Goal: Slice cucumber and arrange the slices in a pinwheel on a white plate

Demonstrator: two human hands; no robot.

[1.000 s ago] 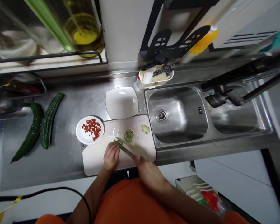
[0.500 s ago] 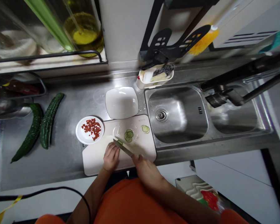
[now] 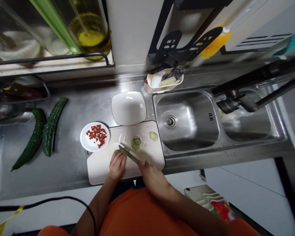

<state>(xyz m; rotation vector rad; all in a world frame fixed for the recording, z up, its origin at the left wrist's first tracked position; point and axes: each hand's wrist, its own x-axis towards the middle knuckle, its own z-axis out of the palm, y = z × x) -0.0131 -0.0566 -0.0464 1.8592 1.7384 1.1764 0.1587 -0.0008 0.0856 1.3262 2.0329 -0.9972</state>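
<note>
My right hand (image 3: 153,178) is closed round the handle of a kitchen knife (image 3: 131,155), its blade angled to the upper left over the white cutting board (image 3: 147,157). Against the blade's far side is a thin green cucumber slice (image 3: 127,149). Close on the near side of the blade, my left hand (image 3: 117,164) has its fingers curled on a cucumber piece, which they almost wholly hide. A small cluster of cucumber slices (image 3: 136,143) lies mid-board, and more slices (image 3: 153,136) sit at the board's right end.
A white plate of diced red pieces (image 3: 97,135) overlaps the board's left corner. Behind the board stands a white square dish (image 3: 128,108). Two whole cucumbers (image 3: 51,129) lie on the steel counter at left. A double sink (image 3: 186,121) with a black faucet (image 3: 236,101) is at right.
The knife and my right hand have shifted very slightly up and to the left. My left hand and the slices look almost unchanged.
</note>
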